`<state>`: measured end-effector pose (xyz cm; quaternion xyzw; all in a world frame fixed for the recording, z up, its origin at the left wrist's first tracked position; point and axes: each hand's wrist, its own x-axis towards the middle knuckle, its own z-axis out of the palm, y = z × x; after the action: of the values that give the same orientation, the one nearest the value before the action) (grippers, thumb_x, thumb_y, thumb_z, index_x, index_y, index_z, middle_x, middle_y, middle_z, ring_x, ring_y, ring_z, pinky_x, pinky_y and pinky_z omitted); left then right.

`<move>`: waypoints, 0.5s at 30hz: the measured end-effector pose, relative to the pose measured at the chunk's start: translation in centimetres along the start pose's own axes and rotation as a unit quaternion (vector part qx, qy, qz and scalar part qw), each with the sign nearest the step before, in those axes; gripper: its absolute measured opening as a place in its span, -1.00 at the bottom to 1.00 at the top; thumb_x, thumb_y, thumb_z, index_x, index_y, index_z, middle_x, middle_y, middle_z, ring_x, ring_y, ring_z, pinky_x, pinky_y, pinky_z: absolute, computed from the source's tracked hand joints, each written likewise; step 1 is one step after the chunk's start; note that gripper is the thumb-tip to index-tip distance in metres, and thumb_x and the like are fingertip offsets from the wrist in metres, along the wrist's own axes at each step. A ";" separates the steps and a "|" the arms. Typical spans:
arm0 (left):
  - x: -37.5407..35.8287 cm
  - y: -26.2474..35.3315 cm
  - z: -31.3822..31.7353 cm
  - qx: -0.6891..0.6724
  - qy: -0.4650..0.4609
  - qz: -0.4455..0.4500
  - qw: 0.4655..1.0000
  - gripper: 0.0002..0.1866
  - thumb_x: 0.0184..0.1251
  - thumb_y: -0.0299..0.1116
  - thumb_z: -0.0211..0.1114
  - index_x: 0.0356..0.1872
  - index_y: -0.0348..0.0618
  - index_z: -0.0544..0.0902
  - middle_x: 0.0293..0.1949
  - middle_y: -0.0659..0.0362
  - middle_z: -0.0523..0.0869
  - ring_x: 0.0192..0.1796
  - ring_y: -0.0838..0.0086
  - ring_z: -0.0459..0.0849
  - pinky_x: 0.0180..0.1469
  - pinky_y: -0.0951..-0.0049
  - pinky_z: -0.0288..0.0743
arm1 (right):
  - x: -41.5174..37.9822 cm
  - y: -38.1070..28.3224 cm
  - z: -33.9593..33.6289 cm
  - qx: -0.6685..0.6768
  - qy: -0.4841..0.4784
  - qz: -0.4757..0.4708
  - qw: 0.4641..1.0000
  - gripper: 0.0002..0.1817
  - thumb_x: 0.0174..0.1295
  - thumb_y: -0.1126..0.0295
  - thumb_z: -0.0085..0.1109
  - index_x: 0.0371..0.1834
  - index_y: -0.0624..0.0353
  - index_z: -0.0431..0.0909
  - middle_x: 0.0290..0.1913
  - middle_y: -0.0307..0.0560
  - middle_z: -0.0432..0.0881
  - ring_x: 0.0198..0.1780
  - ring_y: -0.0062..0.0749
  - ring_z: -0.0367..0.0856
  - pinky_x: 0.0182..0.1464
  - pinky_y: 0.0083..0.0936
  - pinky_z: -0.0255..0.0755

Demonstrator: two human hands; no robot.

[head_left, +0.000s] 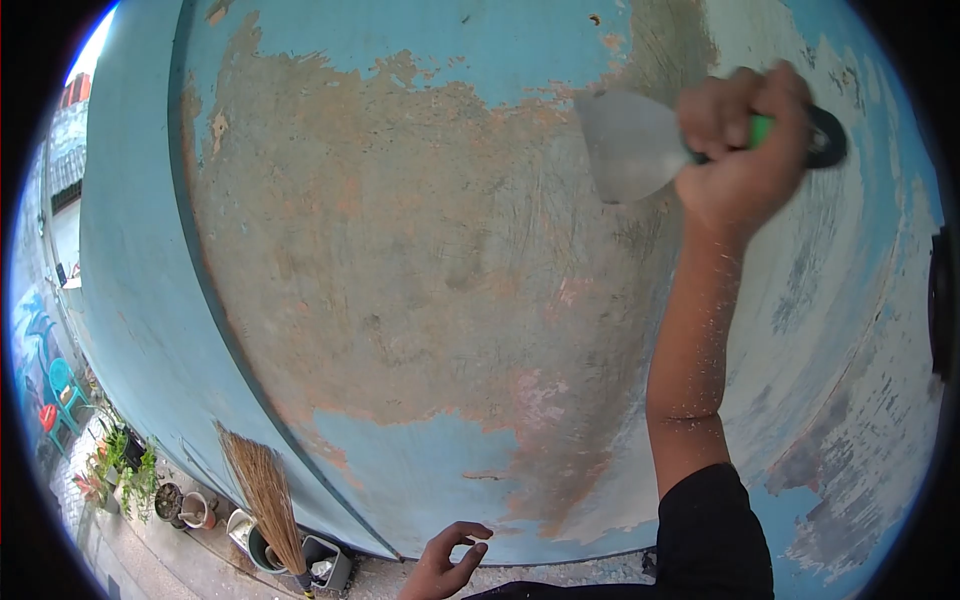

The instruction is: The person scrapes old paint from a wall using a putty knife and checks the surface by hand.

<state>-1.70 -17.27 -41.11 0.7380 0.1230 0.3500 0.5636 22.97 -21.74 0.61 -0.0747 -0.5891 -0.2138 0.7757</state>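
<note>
My right hand point(742, 150) is wrapped round the green and black handle of a wide putty knife point(628, 148). Its metal blade points left, up against the upper part of the wall point(400, 240). Much of that wall is bare grey-brown plaster, with peeling light blue paint along the top and bottom. Whitish flecks dot my right forearm. Low in the view, my left hand point(448, 562) hangs in front of the wall's base, fingers loosely curved, thumb apart from them, holding nothing.
A straw broom point(262, 490) leans at the lower left beside a grey bin point(328, 560) and several pots and buckets. Potted plants point(130, 460) and a turquoise chair point(66, 385) stand farther left. Pale chips litter the floor point(560, 577) along the wall.
</note>
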 end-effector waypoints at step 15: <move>0.6 -0.1 -0.8 -0.001 -0.010 0.015 1.000 -0.83 0.48 -0.45 0.17 -0.02 -0.24 0.62 -0.07 0.07 0.68 0.01 0.35 0.64 0.04 0.34 0.50 | 0.1 1.0 1.2 0.026 -0.050 0.002 0.998 -0.58 0.39 0.26 0.01 -0.65 0.03 0.17 -0.74 -0.38 0.09 -0.77 -0.59 0.03 -0.65 -0.54 0.01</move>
<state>-1.80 -16.27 -40.93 0.7428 0.1061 0.3507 0.5603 22.35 -20.38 1.16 -0.0666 -0.6326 -0.1933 0.7470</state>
